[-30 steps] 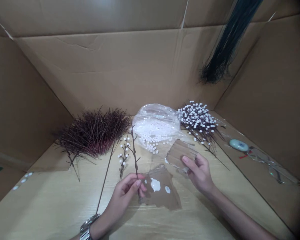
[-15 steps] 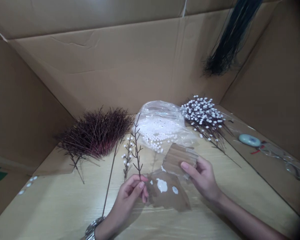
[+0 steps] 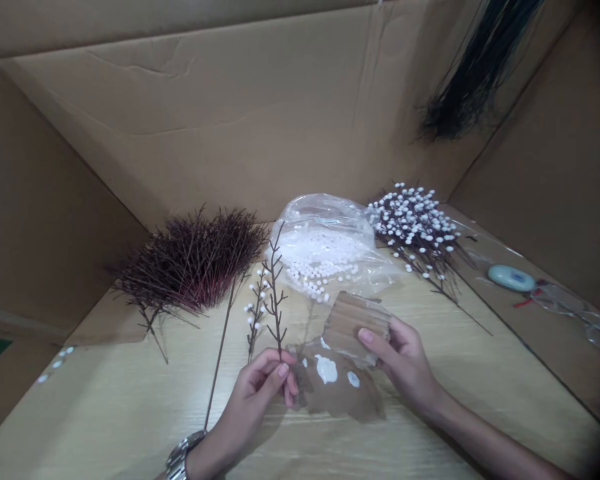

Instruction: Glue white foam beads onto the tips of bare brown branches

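Observation:
My left hand (image 3: 264, 388) pinches the lower stem of a bare brown artificial twig (image 3: 276, 300), which stands nearly upright. My right hand (image 3: 409, 363) grips a torn piece of corrugated cardboard (image 3: 355, 323) between thumb and fingers. Its lower edge overlaps a flatter cardboard scrap (image 3: 340, 400) lying on the table, with several blobs of white glue (image 3: 327, 369) on it. The left fingers are close to that scrap's left edge. Behind the bare twig is another twig with white berries (image 3: 255, 310).
A heap of bare twigs (image 3: 195, 260) lies left. A clear plastic bag of white beads (image 3: 325, 250) sits at the back, beside a bundle of white-berried twigs (image 3: 415, 223). Farther right are a pale green oval object (image 3: 510, 277) and eyeglasses (image 3: 555, 300). Cardboard walls (image 3: 195, 127) enclose the table.
The right hand's cardboard piece has shifted slightly down and left over the glue-marked scrap. My left hand still holds the twig in much the same place. The view has tilted a little.

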A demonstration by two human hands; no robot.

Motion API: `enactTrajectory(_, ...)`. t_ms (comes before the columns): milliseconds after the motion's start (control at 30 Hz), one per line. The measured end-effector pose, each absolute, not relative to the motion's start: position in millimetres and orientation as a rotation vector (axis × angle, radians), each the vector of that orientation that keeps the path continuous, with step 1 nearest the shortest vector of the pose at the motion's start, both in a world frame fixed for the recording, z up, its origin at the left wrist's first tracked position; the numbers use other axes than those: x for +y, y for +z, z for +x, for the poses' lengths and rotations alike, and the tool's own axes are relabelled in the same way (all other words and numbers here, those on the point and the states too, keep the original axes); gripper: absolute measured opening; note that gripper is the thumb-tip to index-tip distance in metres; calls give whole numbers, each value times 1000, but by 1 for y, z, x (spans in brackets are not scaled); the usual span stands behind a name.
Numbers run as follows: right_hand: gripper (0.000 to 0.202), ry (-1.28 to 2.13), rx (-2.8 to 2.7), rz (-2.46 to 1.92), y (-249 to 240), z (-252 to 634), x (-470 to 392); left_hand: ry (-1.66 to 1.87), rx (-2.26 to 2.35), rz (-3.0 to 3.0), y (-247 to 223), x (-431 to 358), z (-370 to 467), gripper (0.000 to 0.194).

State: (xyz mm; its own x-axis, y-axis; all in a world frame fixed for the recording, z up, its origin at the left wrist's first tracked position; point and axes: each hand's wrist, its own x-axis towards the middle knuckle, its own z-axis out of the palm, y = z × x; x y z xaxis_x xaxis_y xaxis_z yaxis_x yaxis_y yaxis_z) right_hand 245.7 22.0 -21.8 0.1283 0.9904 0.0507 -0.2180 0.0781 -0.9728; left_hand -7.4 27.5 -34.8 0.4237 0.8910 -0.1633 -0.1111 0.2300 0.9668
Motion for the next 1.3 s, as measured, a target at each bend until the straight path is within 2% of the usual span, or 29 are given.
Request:
enactTrajectory(400,32,1064,-1061,-1062,-14,244,21,758,917,1061,-41,23,-13,35)
enactTrajectory(667,23,868,-1163,-1041,-12,245,20,821,955,1024,-41,20,-7,40)
enactTrajectory(867,13,685,-1364,-1043,-18,244,15,863,1002,1055,-43,20,-1,35)
enactTrajectory(933,3,678,-1374,-1064,-19,243,13,865,991,1058,-41,17,2,34)
enactTrajectory(1067,13,773,-1346,-1063,-16,240,12,857,947,1045,-40,13,7,32)
enactTrajectory(1233,1,784,-1396,-1028,-13,239,13,824,936,991,-39,10,10,34)
enactTrajectory(1300,7,758,-1436,-997,-14,240,13,802,933,953,-38,10,10,35)
